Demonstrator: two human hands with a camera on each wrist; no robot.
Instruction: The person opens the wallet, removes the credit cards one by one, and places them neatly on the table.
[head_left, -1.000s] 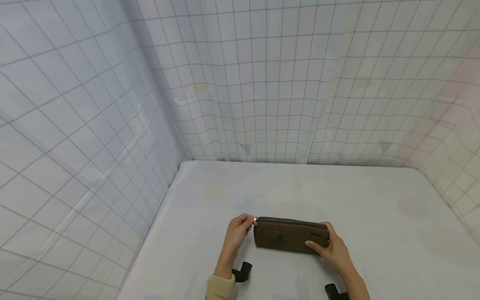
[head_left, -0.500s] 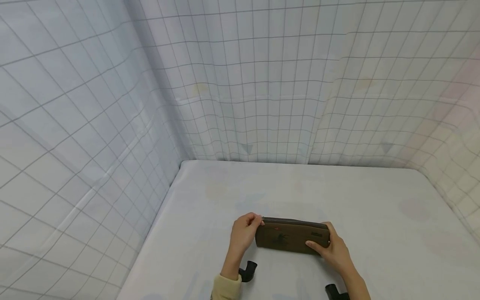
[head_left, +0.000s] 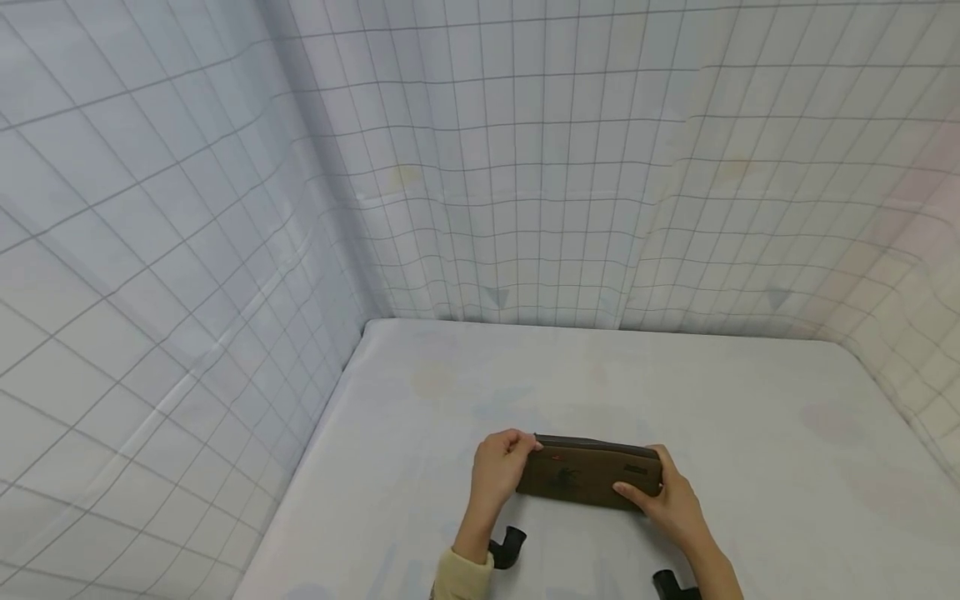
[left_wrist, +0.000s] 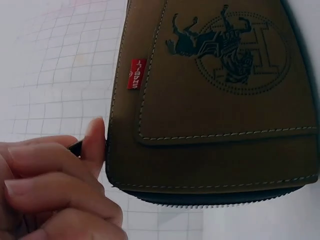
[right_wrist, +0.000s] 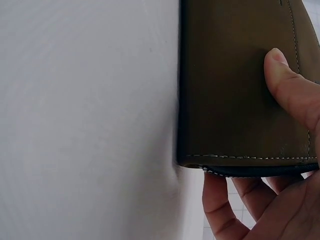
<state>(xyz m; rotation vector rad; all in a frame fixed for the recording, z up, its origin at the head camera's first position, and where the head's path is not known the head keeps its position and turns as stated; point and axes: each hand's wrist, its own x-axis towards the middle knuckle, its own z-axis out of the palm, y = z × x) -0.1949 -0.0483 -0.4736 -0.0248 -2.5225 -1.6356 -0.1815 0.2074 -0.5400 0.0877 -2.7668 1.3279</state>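
Note:
A long brown zip-around wallet (head_left: 588, 475) stands on its long edge on the white table, its zippered edge facing up. My left hand (head_left: 497, 471) is at its top left corner. In the left wrist view, the thumb and finger pinch a small dark zipper pull (left_wrist: 76, 148) at the wallet's edge; most of the pull is hidden. Zipper teeth (left_wrist: 220, 204) show along the wallet's near end, and a red tag (left_wrist: 136, 74) and an embossed horse are on its face. My right hand (head_left: 670, 502) grips the right end, thumb (right_wrist: 284, 75) on the front face, fingers behind.
A white cloth-covered table (head_left: 420, 392) lies beneath. Grid-patterned white curtains (head_left: 480, 167) enclose it at the back and both sides. Black curved mounts (head_left: 508, 547) show at both wrists.
My left hand has slid rightward along the wallet's top edge with the zipper pull, from just beyond the left corner to over it. The right hand keeps its grip, and the wallet barely shifts.

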